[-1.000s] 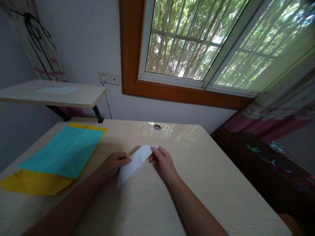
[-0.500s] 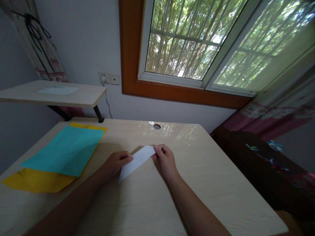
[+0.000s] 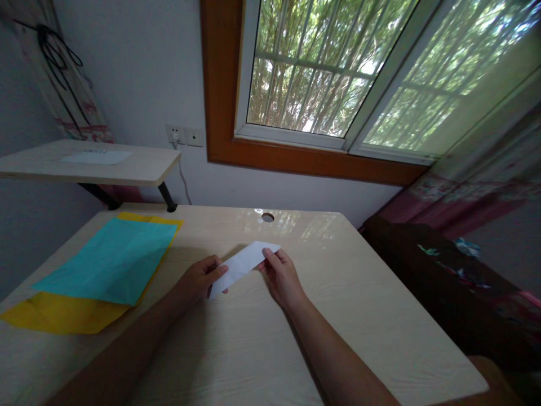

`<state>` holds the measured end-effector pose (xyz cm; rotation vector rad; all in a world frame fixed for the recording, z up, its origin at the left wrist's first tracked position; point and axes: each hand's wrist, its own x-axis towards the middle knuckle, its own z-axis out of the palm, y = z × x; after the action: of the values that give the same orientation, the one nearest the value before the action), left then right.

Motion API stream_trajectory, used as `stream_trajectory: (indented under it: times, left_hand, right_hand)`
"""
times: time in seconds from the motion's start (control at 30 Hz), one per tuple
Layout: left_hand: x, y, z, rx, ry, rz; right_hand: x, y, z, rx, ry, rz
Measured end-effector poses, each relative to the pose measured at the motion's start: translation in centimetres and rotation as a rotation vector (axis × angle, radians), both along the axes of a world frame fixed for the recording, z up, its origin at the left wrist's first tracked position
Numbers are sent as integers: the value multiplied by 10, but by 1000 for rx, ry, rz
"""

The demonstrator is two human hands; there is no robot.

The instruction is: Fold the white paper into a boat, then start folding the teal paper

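Observed pale worktop [image 3: 359, 316] below window [image 3: 316, 73]; found white paper [image 3: 240, 267] pinched by left hand [image 3: 203, 279] and right hand [image 3: 284, 276]; long axis slanting toward far-right corner [image 3: 338, 216].

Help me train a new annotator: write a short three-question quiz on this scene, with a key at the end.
1. What do the left hand and the right hand both hold?
a) the black cord
b) a strip of white paper
c) the wall socket

2. True or false: on the desk, the teal sheet lies over the yellow sheet, which sticks out beyond it.

3. Fill in the blank: the hand nearer the teal sheet is the ____ one.

Key: 1. b; 2. True; 3. left
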<state>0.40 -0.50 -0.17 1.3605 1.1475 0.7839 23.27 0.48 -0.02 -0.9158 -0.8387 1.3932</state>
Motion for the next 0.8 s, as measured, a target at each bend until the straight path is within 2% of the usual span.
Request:
stream_trajectory:
  times: [0.07,0.17,0.23,0.37,0.5,0.8]
  left_hand:
    - [2,-1,-5,-9,-36,2]
    - [8,-4,-11,5,-84,-22]
    - [12,-5,-12,52,-40,-49]
    - [16,-8,-7,175,113,-71]
    - [18,-11,-3,76,95,-140]
    - [18,-13,8,36,66,-159]
  right_hand:
    - [-5,-4,-2,3,-19,108]
    - [-13,-12,-6,12,-164,302]
    - [-17,-15,-7,38,-256,343]
    - [-20,-17,-5,37,-266,253]
    - [-18,-16,-5,3,-222,173]
    - [-8,-8,-8,13,-128,-17]
